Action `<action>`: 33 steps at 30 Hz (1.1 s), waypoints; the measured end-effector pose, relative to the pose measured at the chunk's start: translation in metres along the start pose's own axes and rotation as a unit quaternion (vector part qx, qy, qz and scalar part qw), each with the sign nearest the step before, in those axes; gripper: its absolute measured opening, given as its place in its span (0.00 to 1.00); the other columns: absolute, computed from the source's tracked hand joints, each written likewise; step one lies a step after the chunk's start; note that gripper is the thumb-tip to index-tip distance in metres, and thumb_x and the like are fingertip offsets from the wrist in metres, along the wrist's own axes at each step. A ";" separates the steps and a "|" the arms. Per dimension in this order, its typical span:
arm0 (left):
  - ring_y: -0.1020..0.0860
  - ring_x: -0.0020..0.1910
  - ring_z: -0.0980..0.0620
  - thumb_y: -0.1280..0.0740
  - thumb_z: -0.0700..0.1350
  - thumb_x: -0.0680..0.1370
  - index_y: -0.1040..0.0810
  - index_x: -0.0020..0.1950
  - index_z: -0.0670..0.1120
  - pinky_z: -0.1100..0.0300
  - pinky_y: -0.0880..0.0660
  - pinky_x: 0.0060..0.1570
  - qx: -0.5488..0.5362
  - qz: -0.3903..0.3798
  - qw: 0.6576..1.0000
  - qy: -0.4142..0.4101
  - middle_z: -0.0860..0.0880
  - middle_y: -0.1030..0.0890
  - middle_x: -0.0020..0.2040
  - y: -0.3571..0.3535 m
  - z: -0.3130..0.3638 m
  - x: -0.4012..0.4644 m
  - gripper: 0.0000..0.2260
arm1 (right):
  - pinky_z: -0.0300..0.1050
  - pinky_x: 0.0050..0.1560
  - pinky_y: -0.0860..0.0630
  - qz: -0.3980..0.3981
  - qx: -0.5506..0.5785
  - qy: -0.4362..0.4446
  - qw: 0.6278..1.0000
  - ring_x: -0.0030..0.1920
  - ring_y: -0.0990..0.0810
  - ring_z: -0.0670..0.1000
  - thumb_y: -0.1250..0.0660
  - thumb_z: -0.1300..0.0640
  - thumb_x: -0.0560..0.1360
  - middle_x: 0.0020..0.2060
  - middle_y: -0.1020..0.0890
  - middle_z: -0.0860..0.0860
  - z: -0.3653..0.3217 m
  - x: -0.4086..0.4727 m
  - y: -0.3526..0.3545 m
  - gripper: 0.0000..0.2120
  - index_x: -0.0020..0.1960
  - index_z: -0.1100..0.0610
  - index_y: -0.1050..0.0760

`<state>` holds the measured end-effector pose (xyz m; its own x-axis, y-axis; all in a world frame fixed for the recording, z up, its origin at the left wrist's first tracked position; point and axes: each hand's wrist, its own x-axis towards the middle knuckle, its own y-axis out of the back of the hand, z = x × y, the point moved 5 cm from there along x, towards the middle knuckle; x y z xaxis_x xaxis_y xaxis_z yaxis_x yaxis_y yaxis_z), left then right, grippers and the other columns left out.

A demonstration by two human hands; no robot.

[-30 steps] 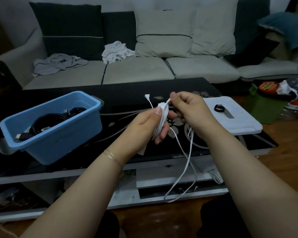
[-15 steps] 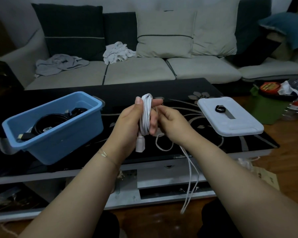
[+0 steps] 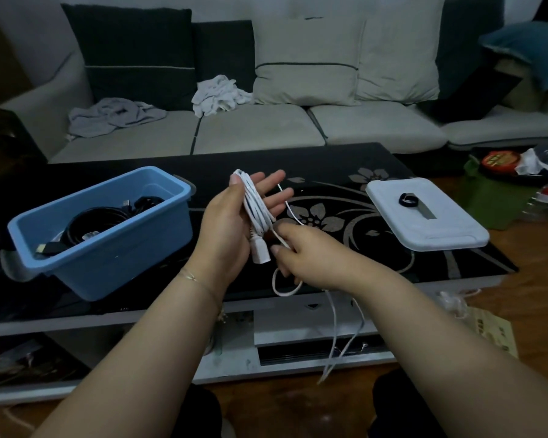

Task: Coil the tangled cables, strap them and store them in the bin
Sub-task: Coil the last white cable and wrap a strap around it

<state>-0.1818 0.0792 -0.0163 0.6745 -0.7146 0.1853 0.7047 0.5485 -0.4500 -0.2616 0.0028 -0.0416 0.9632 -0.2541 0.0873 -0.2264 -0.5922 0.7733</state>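
My left hand [image 3: 231,222] is raised over the black table with its fingers stretched out. A coil of white cable [image 3: 256,210] lies across its palm, and the thumb pins it there. A white plug [image 3: 260,252] hangs from the bottom of the coil. Just below and to the right, my right hand [image 3: 301,251] pinches the loose strand of the same cable. The rest of that strand trails down past the table edge toward the floor. The blue bin [image 3: 108,263] stands on the table to the left, with coiled black cables [image 3: 89,224] inside it.
A white lid [image 3: 437,229] lies on the right of the glass table [image 3: 345,172], with a black strap [image 3: 407,200] on top. A sofa with cushions and clothes stands behind. Green boxes and bottles sit on the floor at far right.
My left hand's fingers have straightened out from around the coil. My right hand has dropped lower and to the right along the loose strand, and less cable hangs below.
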 end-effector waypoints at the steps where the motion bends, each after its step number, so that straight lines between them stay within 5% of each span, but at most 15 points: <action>1: 0.18 0.55 0.46 0.54 0.49 0.85 0.36 0.70 0.37 0.59 0.21 0.51 0.002 0.006 1.000 -0.006 0.44 0.20 0.60 0.001 0.000 0.001 0.21 | 0.43 0.38 0.26 -0.017 0.007 -0.003 1.000 0.31 0.24 0.44 0.41 0.57 0.79 0.32 0.20 0.47 -0.001 -0.002 -0.002 0.03 0.47 0.52 0.32; 8: 0.18 0.54 0.49 0.51 0.44 0.85 0.41 0.74 0.40 0.61 0.22 0.53 0.083 0.038 0.995 -0.040 0.43 0.27 0.69 0.000 0.000 0.002 0.18 | 0.44 0.36 0.24 -0.084 0.017 -0.015 0.996 0.28 0.22 0.46 0.41 0.56 0.80 0.28 0.20 0.49 -0.001 -0.008 -0.007 0.05 0.55 0.54 0.30; 12: 0.19 0.55 0.55 0.51 0.49 0.84 0.47 0.77 0.44 0.62 0.26 0.60 0.211 0.009 0.977 -0.042 0.48 0.35 0.74 0.000 -0.004 0.003 0.21 | 0.42 0.38 0.25 -0.066 -0.035 0.001 0.997 0.29 0.23 0.40 0.40 0.54 0.80 0.29 0.19 0.47 -0.003 -0.011 -0.004 0.09 0.58 0.49 0.27; 14: 0.21 0.56 0.57 0.50 0.62 0.81 0.43 0.74 0.50 0.62 0.28 0.60 0.322 -0.011 0.945 -0.053 0.53 0.31 0.71 -0.001 -0.005 0.001 0.26 | 0.42 0.36 0.26 -0.042 -0.035 0.015 0.998 0.27 0.25 0.41 0.39 0.54 0.79 0.29 0.19 0.48 -0.004 -0.012 0.003 0.07 0.55 0.51 0.25; 16: 0.23 0.59 0.54 0.55 0.78 0.68 0.36 0.70 0.51 0.58 0.31 0.59 0.449 -0.028 0.891 -0.063 0.51 0.25 0.65 -0.001 -0.008 -0.001 0.41 | 0.44 0.37 0.25 -0.022 0.008 0.019 1.000 0.29 0.23 0.43 0.37 0.53 0.78 0.29 0.20 0.48 -0.003 -0.013 0.012 0.06 0.52 0.53 0.24; 19: 0.21 0.54 0.46 0.61 0.82 0.61 0.31 0.65 0.44 0.49 0.27 0.58 0.568 -0.077 0.817 -0.059 0.46 0.18 0.52 -0.006 -0.014 -0.004 0.53 | 0.50 0.42 0.19 0.010 0.129 0.005 0.992 0.33 0.20 0.47 0.34 0.55 0.76 0.34 0.19 0.51 0.004 -0.014 0.028 0.07 0.50 0.58 0.23; 22: 0.19 0.36 0.53 0.52 0.82 0.63 0.27 0.60 0.46 0.47 0.23 0.44 0.552 -0.109 0.826 -0.040 0.50 0.20 0.38 -0.015 -0.015 -0.008 0.46 | 0.49 0.39 0.20 0.008 0.255 -0.017 0.967 0.25 0.28 0.44 0.34 0.61 0.77 0.29 0.23 0.51 0.008 -0.017 0.040 0.04 0.45 0.62 0.24; 26: 0.20 0.39 0.60 0.30 0.59 0.72 0.23 0.58 0.49 0.59 0.24 0.43 0.543 -0.151 0.826 -0.022 0.52 0.18 0.43 -0.025 -0.019 -0.009 0.20 | 0.39 0.26 0.26 0.010 0.378 -0.017 0.926 0.23 0.33 0.44 0.33 0.58 0.75 0.27 0.29 0.54 0.013 -0.020 0.052 0.05 0.44 0.60 0.23; 29: 0.26 0.24 0.65 0.32 0.47 0.78 0.24 0.61 0.46 0.72 0.33 0.29 0.529 -0.170 0.831 -0.006 0.53 0.22 0.31 -0.029 -0.022 -0.013 0.13 | 0.35 0.22 0.40 0.042 0.408 -0.035 0.911 0.22 0.41 0.43 0.35 0.55 0.76 0.24 0.37 0.48 0.024 -0.020 0.065 0.08 0.42 0.58 0.24; 33: 0.30 0.24 0.61 0.35 0.49 0.79 0.22 0.59 0.46 0.69 0.34 0.29 0.492 -0.172 0.853 0.006 0.54 0.25 0.26 -0.031 -0.026 -0.015 0.11 | 0.34 0.23 0.46 0.092 0.382 -0.048 0.918 0.24 0.42 0.44 0.36 0.55 0.78 0.25 0.38 0.47 0.036 -0.018 0.072 0.09 0.40 0.56 0.25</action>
<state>-0.2197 0.0613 -0.0275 0.3921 -0.9081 0.1470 0.7079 0.3999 0.5822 -0.3003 -0.0626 -0.0098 0.8893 -0.4486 0.0888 -0.4553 -0.8867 0.0808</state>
